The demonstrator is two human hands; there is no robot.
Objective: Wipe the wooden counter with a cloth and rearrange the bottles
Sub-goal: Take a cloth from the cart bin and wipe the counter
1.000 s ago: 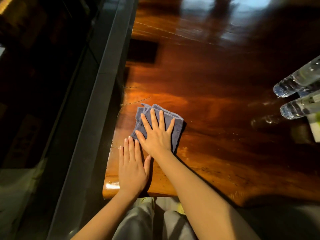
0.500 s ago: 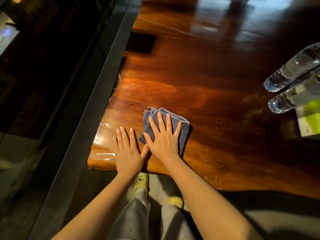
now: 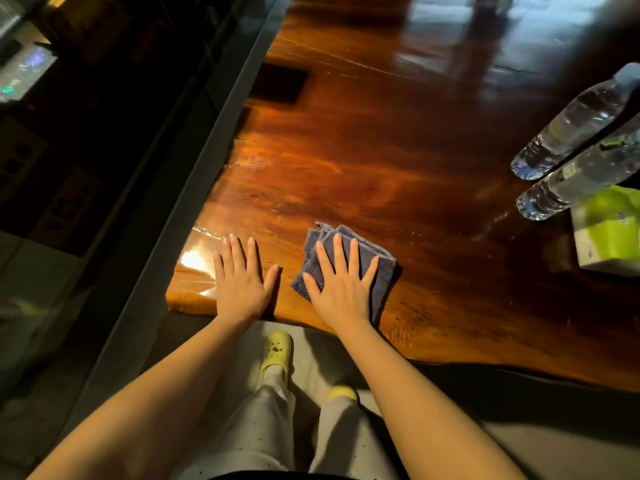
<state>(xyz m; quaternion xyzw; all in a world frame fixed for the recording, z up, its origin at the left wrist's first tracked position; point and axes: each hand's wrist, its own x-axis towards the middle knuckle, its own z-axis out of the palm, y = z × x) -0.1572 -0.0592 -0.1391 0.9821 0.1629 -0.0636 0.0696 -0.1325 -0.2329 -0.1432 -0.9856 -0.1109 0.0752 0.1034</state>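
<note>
A folded blue-grey cloth point(image 3: 384, 271) lies on the glossy wooden counter point(image 3: 381, 150), close to its near edge. My right hand point(image 3: 341, 285) presses flat on the cloth with the fingers spread. My left hand point(image 3: 240, 278) rests flat on the bare wood to the left, near the counter's left corner, a small gap from the cloth. Two clear plastic water bottles point(image 3: 571, 126) point(image 3: 581, 178) stand side by side at the right edge of the view.
A green and white box point(image 3: 609, 233) sits just in front of the bottles. A dark rectangular recess point(image 3: 280, 83) marks the counter's far left. A grey ledge point(image 3: 194, 161) runs along the left side. My yellow shoes point(image 3: 277, 351) stand below the near edge.
My right hand has slid the cloth toward the counter's near edge and to the right. The two hands, close together before, now lie apart. The view has tilted down.
</note>
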